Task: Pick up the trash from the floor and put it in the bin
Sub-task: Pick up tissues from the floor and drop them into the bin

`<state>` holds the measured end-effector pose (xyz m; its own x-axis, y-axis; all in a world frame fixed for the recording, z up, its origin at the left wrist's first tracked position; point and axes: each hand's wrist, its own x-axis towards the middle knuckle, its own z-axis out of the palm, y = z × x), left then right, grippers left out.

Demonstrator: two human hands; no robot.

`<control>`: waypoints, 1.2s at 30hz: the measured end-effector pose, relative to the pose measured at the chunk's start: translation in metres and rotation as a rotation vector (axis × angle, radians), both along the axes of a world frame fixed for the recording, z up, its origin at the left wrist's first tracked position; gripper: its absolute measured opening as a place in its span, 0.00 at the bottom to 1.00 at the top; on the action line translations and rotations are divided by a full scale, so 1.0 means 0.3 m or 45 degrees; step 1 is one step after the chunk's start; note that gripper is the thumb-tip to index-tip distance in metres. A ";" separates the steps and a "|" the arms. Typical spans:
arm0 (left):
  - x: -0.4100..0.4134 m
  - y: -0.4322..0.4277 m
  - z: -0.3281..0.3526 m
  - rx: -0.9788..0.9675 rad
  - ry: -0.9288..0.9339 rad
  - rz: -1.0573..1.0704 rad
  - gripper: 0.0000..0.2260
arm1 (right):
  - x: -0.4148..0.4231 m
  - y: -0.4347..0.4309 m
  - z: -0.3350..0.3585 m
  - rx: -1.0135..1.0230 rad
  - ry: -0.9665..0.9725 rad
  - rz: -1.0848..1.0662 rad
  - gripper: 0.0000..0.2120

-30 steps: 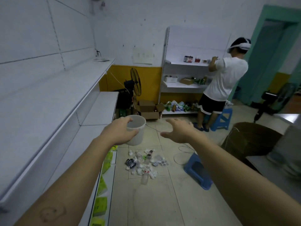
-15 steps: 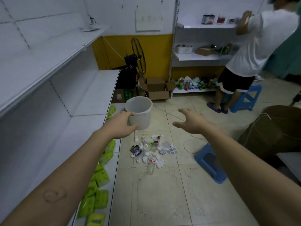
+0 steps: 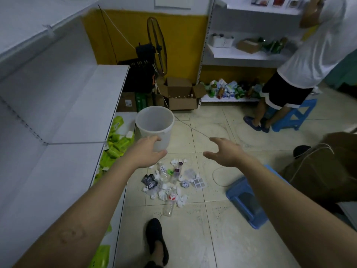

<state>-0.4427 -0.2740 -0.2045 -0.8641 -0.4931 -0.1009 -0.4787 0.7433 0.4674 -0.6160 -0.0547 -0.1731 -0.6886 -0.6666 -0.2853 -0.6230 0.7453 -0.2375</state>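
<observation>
My left hand (image 3: 146,152) grips the near wall of a white plastic bin (image 3: 154,124), held upright in the air with its inside bare. My right hand (image 3: 224,152) hovers beside it, fingers spread, holding nothing. Below both hands a pile of trash (image 3: 170,185) lies on the tiled floor: crumpled white tissues, a dark wrapper (image 3: 149,181), and clear plastic bottles, one (image 3: 168,206) at the pile's near edge.
White shelving (image 3: 63,151) runs along the left, with green packets (image 3: 116,146) on its lowest level. A blue stool (image 3: 246,202) lies right of the trash. A person (image 3: 301,60) stands at the far shelves beside another blue stool. An open cardboard box (image 3: 181,97) and a fan (image 3: 156,49) stand behind. My foot (image 3: 155,238) is near the pile.
The view has tilted down and closed in on the trash pile. Both hands have dropped lower over it, with the bin still in my left hand. My foot has come into view.
</observation>
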 end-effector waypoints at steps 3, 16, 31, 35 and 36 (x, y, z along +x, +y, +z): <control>-0.132 -0.156 -0.099 0.107 -0.005 0.002 0.30 | -0.148 -0.147 -0.067 0.048 -0.025 -0.038 0.36; -0.555 -0.598 -0.377 0.264 -0.149 0.102 0.25 | -0.557 -0.568 -0.393 0.095 -0.368 -0.141 0.35; -1.025 -0.599 -1.011 0.542 -0.344 0.420 0.24 | -1.078 -0.836 -1.137 0.094 -0.550 0.081 0.33; -1.096 -0.633 -1.296 0.567 -0.388 0.428 0.23 | -1.130 -0.879 -1.432 0.113 -0.547 0.053 0.32; -1.105 -0.644 -1.379 0.593 -0.401 0.412 0.24 | -1.133 -0.885 -1.519 0.126 -0.555 0.046 0.32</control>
